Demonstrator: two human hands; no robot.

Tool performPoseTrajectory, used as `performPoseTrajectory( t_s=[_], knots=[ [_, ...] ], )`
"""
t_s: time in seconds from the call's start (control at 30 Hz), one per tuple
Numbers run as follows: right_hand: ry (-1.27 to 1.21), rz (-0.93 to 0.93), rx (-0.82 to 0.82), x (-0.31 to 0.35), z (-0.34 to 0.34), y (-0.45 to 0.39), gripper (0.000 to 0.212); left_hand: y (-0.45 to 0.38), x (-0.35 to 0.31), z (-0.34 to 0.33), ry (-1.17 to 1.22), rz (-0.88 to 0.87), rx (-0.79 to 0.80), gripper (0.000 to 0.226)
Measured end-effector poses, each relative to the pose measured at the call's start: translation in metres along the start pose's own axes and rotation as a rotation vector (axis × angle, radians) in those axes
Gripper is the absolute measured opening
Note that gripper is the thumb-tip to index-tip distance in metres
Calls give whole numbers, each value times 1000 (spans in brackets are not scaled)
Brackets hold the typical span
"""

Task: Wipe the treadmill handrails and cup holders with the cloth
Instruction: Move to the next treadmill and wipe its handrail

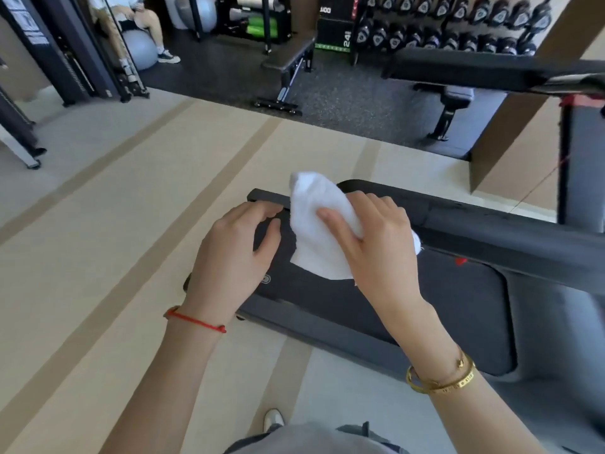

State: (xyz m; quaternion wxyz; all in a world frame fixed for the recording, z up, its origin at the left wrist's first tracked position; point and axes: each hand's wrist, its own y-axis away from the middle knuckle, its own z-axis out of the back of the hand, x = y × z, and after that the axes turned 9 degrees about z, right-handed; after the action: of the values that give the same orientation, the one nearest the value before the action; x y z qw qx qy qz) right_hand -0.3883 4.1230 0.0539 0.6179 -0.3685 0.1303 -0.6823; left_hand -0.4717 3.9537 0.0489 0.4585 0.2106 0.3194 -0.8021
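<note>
Gripping the white cloth [319, 231], right hand [376, 237]; left hand [234, 247] loosely curled, holding nothing.

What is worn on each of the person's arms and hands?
Both forearms are bare, with no sleeves or gloves. The left hand has a thin red string bracelet at the wrist. The right hand has gold bangles at the wrist, one with small dark markings.

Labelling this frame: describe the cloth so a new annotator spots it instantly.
Start at the dark treadmill filling the lower right of the head view, and follow its near handrail left to its end. There the right hand grips a crumpled cloth over the rail, the left hand beside it. It is the only white thing among black parts.
</note>
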Motion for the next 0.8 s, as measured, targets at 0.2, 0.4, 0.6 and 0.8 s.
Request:
performPoseTrajectory(
  t_s=[0.2,0.4,0.6,0.8],
  knots=[
    [212,-87,-218,-21,25,-17,42,-42,-13,-26,79,-192,127,26],
    [488,-193,-323,-64,41,-23,52,-70,-31,-59,108,-312,218,24],
    [659,-252,-164,-120,32,-22,52,-93,-49,-95,101,-333,259,24],
    [487,-175,103,-154,26,-5,52,-106,-60,-129,67,-304,280,24]
  ],
)
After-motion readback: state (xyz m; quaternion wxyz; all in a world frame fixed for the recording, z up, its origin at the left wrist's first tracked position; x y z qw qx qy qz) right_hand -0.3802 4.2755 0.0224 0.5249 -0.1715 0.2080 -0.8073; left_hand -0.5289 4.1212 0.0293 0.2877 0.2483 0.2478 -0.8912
